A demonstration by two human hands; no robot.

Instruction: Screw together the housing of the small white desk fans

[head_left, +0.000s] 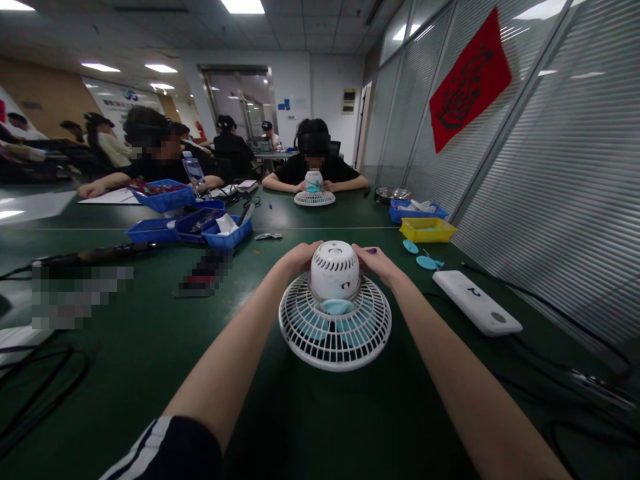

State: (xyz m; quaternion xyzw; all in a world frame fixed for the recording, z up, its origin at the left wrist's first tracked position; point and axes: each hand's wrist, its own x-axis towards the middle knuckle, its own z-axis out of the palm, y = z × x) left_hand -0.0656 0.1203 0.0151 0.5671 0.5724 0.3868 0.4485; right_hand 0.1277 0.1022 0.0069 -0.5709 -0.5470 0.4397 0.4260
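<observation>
Left hand (301, 256) and right hand (379, 263): fingertips mostly hidden behind white fan (334, 272). Dark flat object (204, 275) pixelated, unidentifiable. Striped sleeve (173, 448) cut off by bottom edge. Lettering on red banner (470, 83) unreadable.

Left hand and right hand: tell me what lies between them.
In the head view, the white fan housing sits between the left hand and right hand.

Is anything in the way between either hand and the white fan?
Nothing visible: the left hand and right hand are at opposite sides of the white fan, which partly hides both.
</observation>
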